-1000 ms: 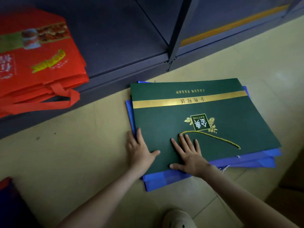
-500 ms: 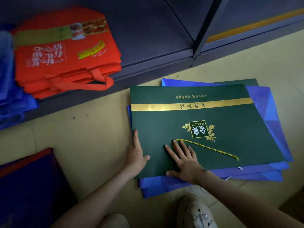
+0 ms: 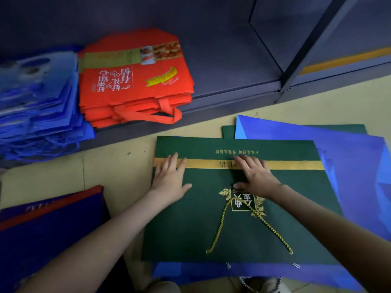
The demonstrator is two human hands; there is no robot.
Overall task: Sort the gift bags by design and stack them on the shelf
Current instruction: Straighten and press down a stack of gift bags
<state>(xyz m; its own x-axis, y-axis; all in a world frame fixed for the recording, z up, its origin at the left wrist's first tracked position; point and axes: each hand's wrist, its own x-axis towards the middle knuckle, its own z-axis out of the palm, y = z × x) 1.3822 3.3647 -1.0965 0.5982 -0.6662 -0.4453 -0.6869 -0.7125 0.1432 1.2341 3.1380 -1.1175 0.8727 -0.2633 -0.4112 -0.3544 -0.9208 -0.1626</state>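
A flat green gift bag (image 3: 232,225) lies on the floor (image 3: 116,170), on top of a loose pile of blue bags (image 3: 349,170), just in front of the shelf (image 3: 232,81). Its gold cord handle (image 3: 221,225) lies looped on its face. The left hand (image 3: 170,176) rests flat near the bag's left edge, with straight fingers reaching onto the gold band (image 3: 296,165). The right hand (image 3: 257,178) lies flat near the middle, fingers spread over the same band. Neither hand grips anything.

What looks like a second green bag (image 3: 228,130) peeks out under the blue ones. On the shelf a stack of red bags (image 3: 135,85) sits beside a blurred stack of blue bags (image 3: 38,106). A dark blue bag with a red edge (image 3: 42,229) lies on the floor at the lower left.
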